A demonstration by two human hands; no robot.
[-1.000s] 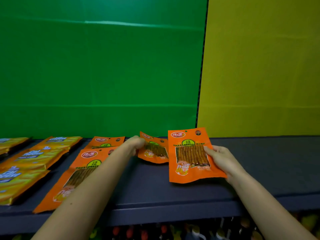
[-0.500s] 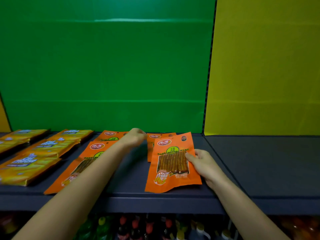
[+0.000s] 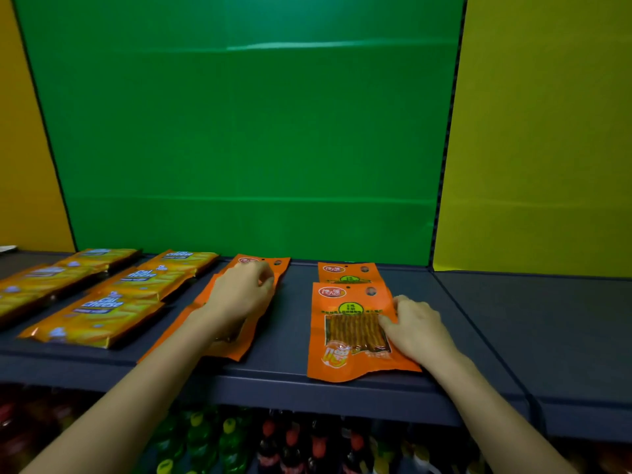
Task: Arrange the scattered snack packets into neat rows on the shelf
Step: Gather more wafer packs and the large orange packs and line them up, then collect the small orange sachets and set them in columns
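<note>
An orange snack packet (image 3: 345, 333) lies flat near the front of the dark shelf (image 3: 290, 336). My right hand (image 3: 415, 328) rests on its right edge, fingers pressing it down. Behind it a second orange packet (image 3: 347, 271) lies partly covered. To the left, two overlapping orange packets (image 3: 239, 340) lie in a column. My left hand (image 3: 241, 292) lies palm down on them, near the back one (image 3: 273, 265), with fingers curled at its top.
Several yellow cheese-snack packets (image 3: 99, 313) lie in rows at the left. A green back panel (image 3: 239, 131) and a yellow panel (image 3: 547, 131) close the shelf behind. Bottles (image 3: 290, 443) stand on the level below. Bare shelf (image 3: 547, 330) extends to the right.
My right hand has laid the orange packet flat in front of the back one and straightened it. My left hand moved left from that back packet onto the left column.
</note>
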